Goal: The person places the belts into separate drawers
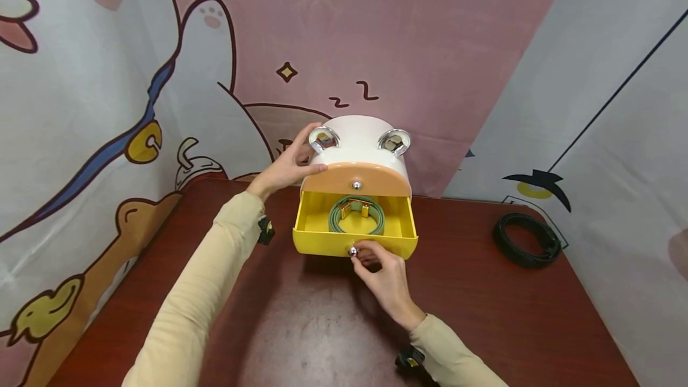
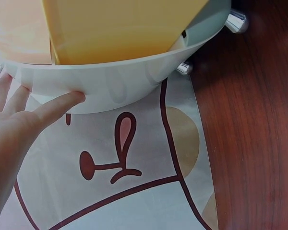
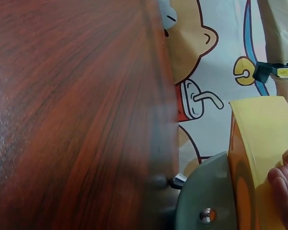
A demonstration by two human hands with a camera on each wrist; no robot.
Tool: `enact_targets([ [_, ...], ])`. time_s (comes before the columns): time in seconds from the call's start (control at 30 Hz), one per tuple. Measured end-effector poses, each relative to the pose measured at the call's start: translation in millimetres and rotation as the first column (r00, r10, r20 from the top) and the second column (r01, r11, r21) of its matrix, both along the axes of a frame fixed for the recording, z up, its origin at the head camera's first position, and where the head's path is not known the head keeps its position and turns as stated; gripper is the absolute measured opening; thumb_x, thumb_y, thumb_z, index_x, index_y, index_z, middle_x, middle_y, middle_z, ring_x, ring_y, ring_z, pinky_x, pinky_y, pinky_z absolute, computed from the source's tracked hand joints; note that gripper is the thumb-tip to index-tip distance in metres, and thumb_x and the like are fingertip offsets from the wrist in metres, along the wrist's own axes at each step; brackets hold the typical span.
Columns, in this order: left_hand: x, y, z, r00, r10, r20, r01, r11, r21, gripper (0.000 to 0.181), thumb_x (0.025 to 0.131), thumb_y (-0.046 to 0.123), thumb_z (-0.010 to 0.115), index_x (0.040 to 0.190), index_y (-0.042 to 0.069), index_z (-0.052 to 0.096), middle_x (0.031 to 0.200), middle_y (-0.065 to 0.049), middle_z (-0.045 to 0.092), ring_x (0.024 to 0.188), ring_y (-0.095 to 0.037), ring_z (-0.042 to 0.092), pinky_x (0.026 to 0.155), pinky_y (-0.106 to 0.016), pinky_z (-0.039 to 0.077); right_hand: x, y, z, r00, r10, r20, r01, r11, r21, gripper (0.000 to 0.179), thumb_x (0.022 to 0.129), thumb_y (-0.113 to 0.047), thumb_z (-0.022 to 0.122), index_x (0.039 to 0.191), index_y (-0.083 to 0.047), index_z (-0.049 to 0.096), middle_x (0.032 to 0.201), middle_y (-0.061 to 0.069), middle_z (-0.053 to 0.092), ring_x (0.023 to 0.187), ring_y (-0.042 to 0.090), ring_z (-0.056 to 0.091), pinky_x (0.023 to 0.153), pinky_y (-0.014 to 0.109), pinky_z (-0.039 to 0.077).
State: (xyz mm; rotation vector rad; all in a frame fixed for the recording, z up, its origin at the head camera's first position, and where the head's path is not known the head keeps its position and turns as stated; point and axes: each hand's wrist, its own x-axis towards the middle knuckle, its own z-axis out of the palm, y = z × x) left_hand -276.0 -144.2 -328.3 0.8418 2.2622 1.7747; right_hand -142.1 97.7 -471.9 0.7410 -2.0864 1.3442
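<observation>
A small white cabinet (image 1: 360, 145) with two silvery rings on top stands on the table. My left hand (image 1: 290, 163) rests against its left side; in the left wrist view the extended fingers (image 2: 62, 105) touch the white wall. The lower yellow drawer (image 1: 317, 242) is pulled out, while the orange upper drawer (image 1: 328, 181) is closed. Between thumb and fingers, my right hand (image 1: 388, 282) pinches the yellow drawer's silver knob (image 1: 352, 251). Inside that drawer lies a coiled green belt (image 1: 334, 218) with gold-coloured metal parts.
A coiled black belt (image 1: 529, 260) lies on the right of the dark red wooden table (image 1: 462, 291). Cartoon-printed cloth (image 1: 430, 46) hangs close behind the cabinet and along the sides. Short silver feet (image 3: 178, 181) stick out of the cabinet's underside.
</observation>
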Motion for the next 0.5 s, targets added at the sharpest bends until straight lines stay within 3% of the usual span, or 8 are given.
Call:
enact_targets([
  [0.33,0.1,-0.1,-1.0,1.000,-0.001,0.000,0.001,1.000,-0.002,0.087,0.091,0.005,0.066,0.156,0.020,0.010,0.149,-0.018,0.036,0.131,-0.034,0.042,0.102,-0.049,0.038,-5.3,-2.5,-1.4,0.999,-0.023,-0.034,0.024,1.000,0.012,0.025,0.078,0.002,0.077,0.100,-0.008,0.068,0.073,-0.003,0.060,0.062,0.009,0.058,0.056,0.018,0.049],
  [0.5,-0.4,0.0,-1.3,1.000,0.005,-0.002,-0.005,1.000,-0.009,0.088,0.091,0.005,0.067,0.156,0.021,0.010,0.149,-0.018,0.037,0.130,-0.034,0.042,0.102,-0.050,0.038,-8.2,-4.4,-2.6,0.995,-0.080,-0.059,0.083,0.995,0.058,0.026,0.079,-0.003,0.078,0.101,-0.011,0.068,0.062,-0.005,0.050,0.055,0.005,0.047,0.051,0.016,0.038],
])
